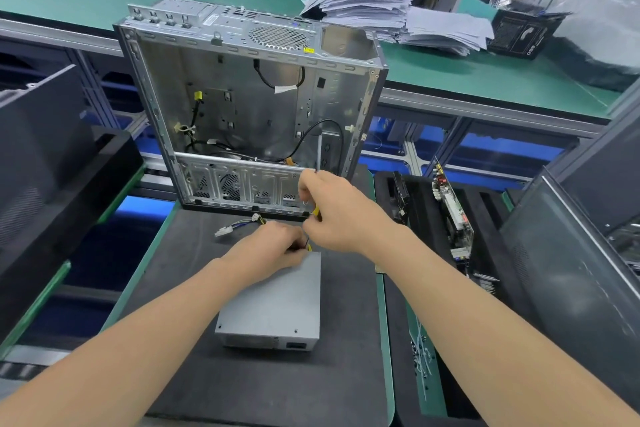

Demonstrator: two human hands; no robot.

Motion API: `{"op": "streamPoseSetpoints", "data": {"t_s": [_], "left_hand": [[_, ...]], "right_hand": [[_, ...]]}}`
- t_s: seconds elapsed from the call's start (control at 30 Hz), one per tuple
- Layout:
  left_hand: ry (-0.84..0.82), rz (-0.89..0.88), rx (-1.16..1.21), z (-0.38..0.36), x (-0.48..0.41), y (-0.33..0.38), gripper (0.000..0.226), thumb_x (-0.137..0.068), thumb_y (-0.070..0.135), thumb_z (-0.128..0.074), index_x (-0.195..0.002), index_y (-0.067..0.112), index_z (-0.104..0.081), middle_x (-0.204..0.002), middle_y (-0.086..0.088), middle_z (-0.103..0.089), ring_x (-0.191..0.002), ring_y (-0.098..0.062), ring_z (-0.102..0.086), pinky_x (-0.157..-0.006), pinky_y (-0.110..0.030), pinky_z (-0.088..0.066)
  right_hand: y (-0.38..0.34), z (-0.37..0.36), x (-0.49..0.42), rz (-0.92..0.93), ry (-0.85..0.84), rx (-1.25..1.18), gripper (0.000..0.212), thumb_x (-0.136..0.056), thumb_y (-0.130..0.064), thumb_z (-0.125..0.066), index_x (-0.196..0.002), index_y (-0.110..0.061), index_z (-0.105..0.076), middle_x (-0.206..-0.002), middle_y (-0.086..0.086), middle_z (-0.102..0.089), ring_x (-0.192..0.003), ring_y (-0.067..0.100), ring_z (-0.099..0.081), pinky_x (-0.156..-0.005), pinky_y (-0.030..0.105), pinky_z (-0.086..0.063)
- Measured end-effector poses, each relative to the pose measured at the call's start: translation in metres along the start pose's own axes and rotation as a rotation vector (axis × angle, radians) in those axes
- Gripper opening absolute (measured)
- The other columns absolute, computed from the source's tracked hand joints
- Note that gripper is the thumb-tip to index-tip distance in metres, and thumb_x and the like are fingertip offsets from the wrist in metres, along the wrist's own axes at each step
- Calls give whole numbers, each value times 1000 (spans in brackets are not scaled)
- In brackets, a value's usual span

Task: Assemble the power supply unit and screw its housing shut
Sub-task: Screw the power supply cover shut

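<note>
With the left hand point(273, 246), pinching the black and yellow wires point(308, 247) at the far end of the grey power supply unit point(277, 302); with the right hand point(332, 211), fingers curled, gripping the same wires just above. Working over the unit, lying flat on a dark mat point(346, 340). Facing an open computer case point(249, 97) standing upright just beyond, white connectors point(223, 230) lying between. Seeing a paper stack point(363, 7) on the green table point(485, 76) behind.
</note>
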State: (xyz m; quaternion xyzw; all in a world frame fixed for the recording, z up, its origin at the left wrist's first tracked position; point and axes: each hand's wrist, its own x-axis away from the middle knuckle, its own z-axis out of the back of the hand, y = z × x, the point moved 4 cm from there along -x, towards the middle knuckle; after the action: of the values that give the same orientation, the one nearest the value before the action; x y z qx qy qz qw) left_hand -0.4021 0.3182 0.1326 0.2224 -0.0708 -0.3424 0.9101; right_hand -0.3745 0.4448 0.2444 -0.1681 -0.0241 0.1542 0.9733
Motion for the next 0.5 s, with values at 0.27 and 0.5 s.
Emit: {"op": "streamPoseSetpoints", "data": {"t_s": [0.27,0.5], "left_hand": [[-33,10,4,5,0,6,27,-95,24,-64,-72,24,-49,-72,5,-59,-70,-17,-51,-67,-33,-41],[-52,21,-174,1,-3,13,11,-100,22,-52,-97,17,-61,-97,2,-67,-86,-20,-60,-72,-29,-41]], "right_hand": [[1,-2,-3,-15,-49,-35,21,-90,-5,-54,-105,-18,-48,-105,1,-53,-95,27,-52,-83,50,-53],[6,20,0,-80,190,-57,16,-87,-7,-53,-99,-17,-49,-94,3,-57,-87,31,-55,-75,50,-54]]}}
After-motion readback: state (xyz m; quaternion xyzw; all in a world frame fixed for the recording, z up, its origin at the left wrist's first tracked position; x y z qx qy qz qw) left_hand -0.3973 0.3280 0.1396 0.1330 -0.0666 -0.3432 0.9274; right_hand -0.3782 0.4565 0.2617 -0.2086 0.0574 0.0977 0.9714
